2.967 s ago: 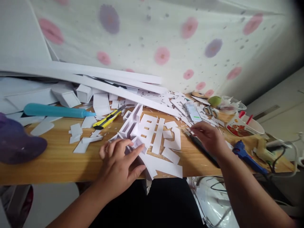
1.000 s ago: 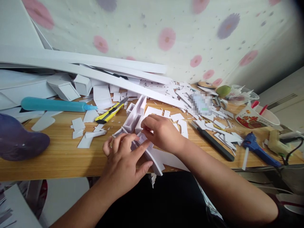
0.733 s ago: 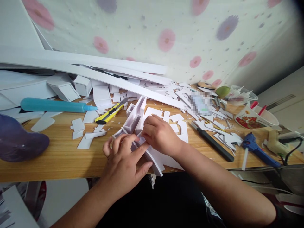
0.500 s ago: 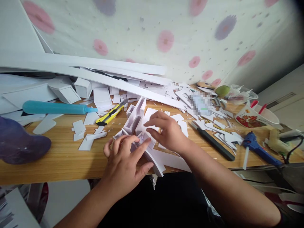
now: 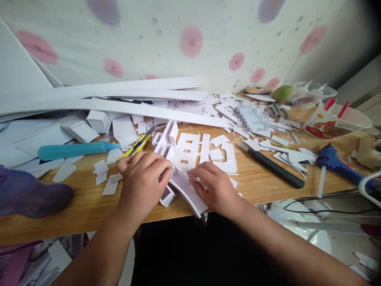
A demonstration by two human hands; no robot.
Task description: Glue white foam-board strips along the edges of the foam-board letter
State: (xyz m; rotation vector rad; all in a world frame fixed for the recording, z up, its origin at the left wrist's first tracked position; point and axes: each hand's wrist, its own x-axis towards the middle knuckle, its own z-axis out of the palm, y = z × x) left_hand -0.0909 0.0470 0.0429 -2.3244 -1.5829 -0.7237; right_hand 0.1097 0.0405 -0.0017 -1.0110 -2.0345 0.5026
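Observation:
A white foam-board character (image 5: 190, 190) with upright walls and cut-out windows lies near the table's front edge. My left hand (image 5: 145, 178) curls over its left side, thumb and fingertips closed on a wall there. Over the right side of its curved strip is my right hand (image 5: 217, 186), fingers bent and thumb drawn close beneath them. Whatever may be between those fingertips is too small to name. Beyond the hands rise narrow box-like walls (image 5: 171, 135). To their right lies a flat cut-out with square openings (image 5: 204, 149). A yellow utility knife (image 5: 135, 147) lies just beyond my left hand.
A teal tube (image 5: 74, 150) and a purple object (image 5: 32, 190) are at left. On the right lie a black-handled cutter (image 5: 276, 169), a blue glue gun (image 5: 339, 165) and a paper bowl (image 5: 336, 121). White scraps (image 5: 229, 111) and long strips (image 5: 125, 107) cover the back.
My right hand has moved down and right, uncovering the flat cut-out. My left hand's spread fingers have drawn together on the wall. The camera view has shifted slightly.

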